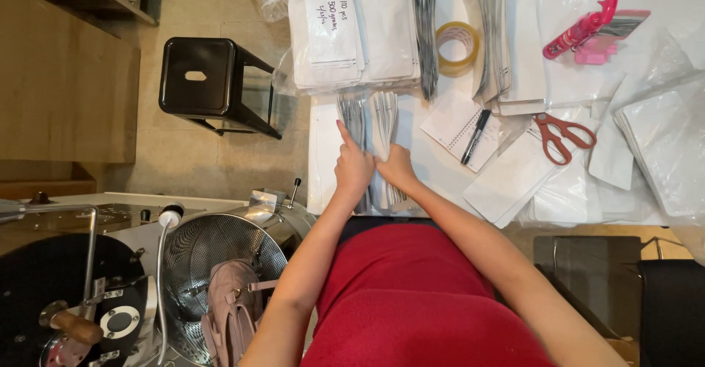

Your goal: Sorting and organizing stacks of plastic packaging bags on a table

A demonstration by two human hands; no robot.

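Both hands sit side by side at the near edge of the white worktop [323, 168], on a fanned row of flat white-and-grey pouches [371, 121] standing on edge. The row's long axis runs straight away from the person, from under the knuckles toward the far stacks. Left hand [354, 167] is on the left side of the row, index finger stretched forward along it, other fingers curled down onto the pouch edges. Right hand [397, 167] touches the left one, fingers bent and tucked into the row; whether they pinch one pouch or just press, cannot tell. Both hands equally near; the pouches lie directly ahead of and beneath the fingertips. Beyond the row: a big stack [352, 29] of white flat bags, the top one with a handwritten note, wrapped in clear plastic. Just right of it a tape roll [457, 47], yellowish. Right of the hands an open notepad [455, 121] with a black pen [476, 136] on it, then red-handled scissors [562, 138] on loose white bags. Far right corner, a pink tool [580, 29]. More clear-wrapped bags [661, 146] at the right edge. Left of the worktop a black stool [200, 77] on the floor; lower left a metal drum [213, 264] holding a pink bag [228, 308].
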